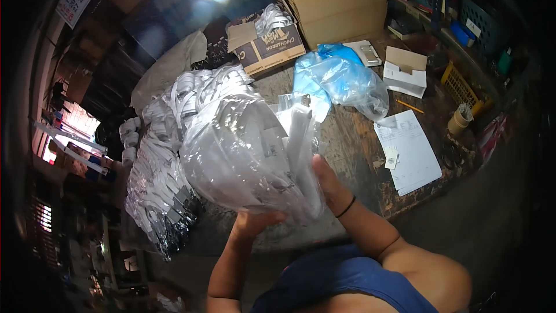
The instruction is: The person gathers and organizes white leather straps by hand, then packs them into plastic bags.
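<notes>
A large clear plastic bag [231, 150] with whitish contents hangs over the front part of the worktable, between my two hands. My left hand [258, 222] is under its lower left edge, thumb along the plastic, the other fingers hidden beneath it. At the bag's right side, my right hand [327, 179] holds the plastic, with its thumb up and its other fingers mostly behind the bag. Beside and behind the bag lies a big heap of white straps [159, 156] in bundles, some with dark shiny ends.
A cardboard box [272, 52] with white coils stands at the back. Blue and clear plastic bags [347, 81], a small white box [405, 78], a pencil [410, 106], paper sheets [414, 156], a yellow basket [460, 87] and a tape roll [460, 119] lie on the right.
</notes>
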Available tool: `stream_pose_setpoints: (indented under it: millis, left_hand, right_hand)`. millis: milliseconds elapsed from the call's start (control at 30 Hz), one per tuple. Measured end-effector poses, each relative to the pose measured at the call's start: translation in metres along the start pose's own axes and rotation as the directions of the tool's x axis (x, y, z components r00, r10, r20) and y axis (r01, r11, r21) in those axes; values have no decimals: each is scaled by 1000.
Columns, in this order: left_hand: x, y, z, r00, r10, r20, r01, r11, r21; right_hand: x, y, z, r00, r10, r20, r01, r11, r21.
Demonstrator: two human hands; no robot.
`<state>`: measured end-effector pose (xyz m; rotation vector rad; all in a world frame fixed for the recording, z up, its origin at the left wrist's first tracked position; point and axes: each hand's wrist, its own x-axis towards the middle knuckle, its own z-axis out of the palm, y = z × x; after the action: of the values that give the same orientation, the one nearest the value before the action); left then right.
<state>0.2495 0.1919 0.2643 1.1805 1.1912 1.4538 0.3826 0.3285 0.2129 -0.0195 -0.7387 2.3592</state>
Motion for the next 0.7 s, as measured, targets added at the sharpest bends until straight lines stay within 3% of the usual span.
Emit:
stream_pose_setpoints:
  millis: [33,67,133,167,267,333,400,500,600,667,700]
  left_hand:
    - [-2,-12,-9,1000,-7,3,7,1000,-1]
    - [-4,-27,-22,995,63,78,-83,956,281]
    - [-14,-50,-35,979,107,172,-183,829,529]
    - [-14,-50,-32,973,123,194,-211,808,550]
    - [-11,-41,-19,977,131,167,-185,911,370]
    - [-5,-24,-2,989,105,104,-124,971,205]
    - [3,-8,11,997,64,44,-67,994,86]
    - [11,5,21,1000,2,-18,-2,1000,12]
    - [14,9,22,986,-158,-61,156,987,-30]
    - [17,10,26,989,-132,-65,129,990,-50]
    - [20,10,28,992,-106,-66,102,993,-65]
  right_hand:
    - [0,1,-1,1000,-5,-19,5,1000,16]
    - [0,0,-3,1000,-6,-24,6,1000,19]
    - [-2,-2,-5,998,33,-51,-33,999,6]
    - [-2,-4,-3,998,32,-55,-32,999,6]
    - [-3,-9,1,985,131,-111,-125,990,61]
    - [-2,-7,-3,973,142,-180,-168,976,-139]
    - [-2,-11,6,981,136,-138,-156,978,-141]
    - [-3,-12,6,990,113,-89,-124,983,-132]
    - [-6,-8,7,992,79,-101,-94,983,-155]
    - [-9,-3,-1,991,55,-120,-77,979,-188]
    - [-8,3,-14,997,67,-47,-75,977,-201]
